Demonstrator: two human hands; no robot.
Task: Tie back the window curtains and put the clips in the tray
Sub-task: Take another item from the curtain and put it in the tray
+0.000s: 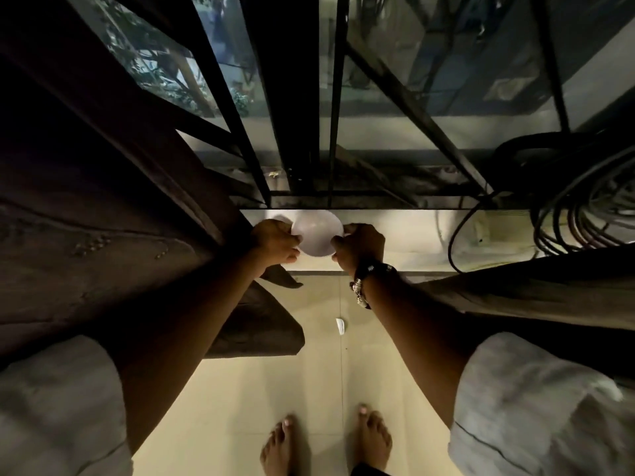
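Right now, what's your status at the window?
Left hand and right hand grip white tray at sill. Dark curtain hangs beside left hand. Small white object on floor.

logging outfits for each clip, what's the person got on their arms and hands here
Both arms are bare from hand to above the elbow, with loose, pale grey-white short sleeves: the left sleeve and the right sleeve, which shows a thin dark seam line near its hem. The right wrist carries a dark bracelet with pale, shiny beads or charms. The left hand and right hand wear no gloves; rings cannot be made out.
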